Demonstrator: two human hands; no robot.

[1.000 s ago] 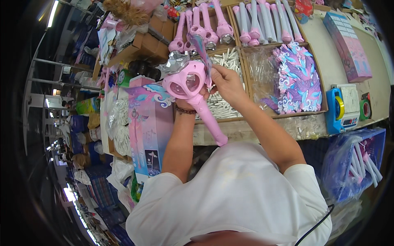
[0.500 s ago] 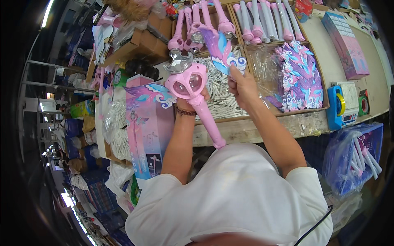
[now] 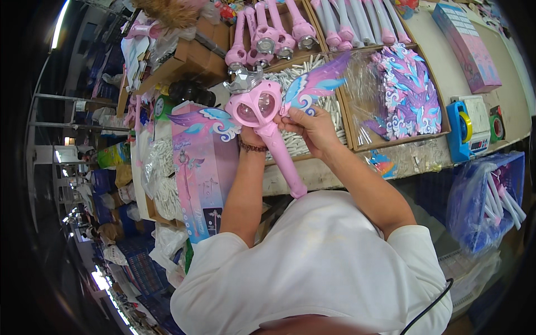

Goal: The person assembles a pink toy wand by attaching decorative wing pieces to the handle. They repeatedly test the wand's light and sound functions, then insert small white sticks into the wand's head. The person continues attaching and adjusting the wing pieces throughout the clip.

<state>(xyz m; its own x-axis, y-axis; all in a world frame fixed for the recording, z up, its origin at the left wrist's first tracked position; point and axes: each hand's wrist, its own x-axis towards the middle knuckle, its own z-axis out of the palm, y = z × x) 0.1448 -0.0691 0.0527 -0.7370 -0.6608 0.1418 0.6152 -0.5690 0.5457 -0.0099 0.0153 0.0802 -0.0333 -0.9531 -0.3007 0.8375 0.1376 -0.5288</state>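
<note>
A pink toy wand (image 3: 280, 157) with a silver crown and a round window in its head lies across my left hand (image 3: 250, 135). That hand is closed around it from behind, its fingers mostly hidden by the wand. One purple and blue wing (image 3: 209, 123) juts from the left side of the head. My right hand (image 3: 310, 126) pinches the base of a second wing piece (image 3: 314, 84) and holds it against the head's right side; I cannot tell whether it is seated. Beneath both hands is a box of small white sticks (image 3: 333, 120).
Right of the sticks, a carton holds a pile of wing pieces (image 3: 410, 95). Behind are more pink wands (image 3: 268, 39) and grey-and-pink tubes (image 3: 360, 25). A tape dispenser (image 3: 461, 131), a tall package (image 3: 469, 50) and a blue crate (image 3: 484, 206) stand right; a printed box (image 3: 195, 178) lies left.
My right hand has brought its wing down and left to the wand's head, and the wing has turned to point up and right. The wand stays in my left hand.
</note>
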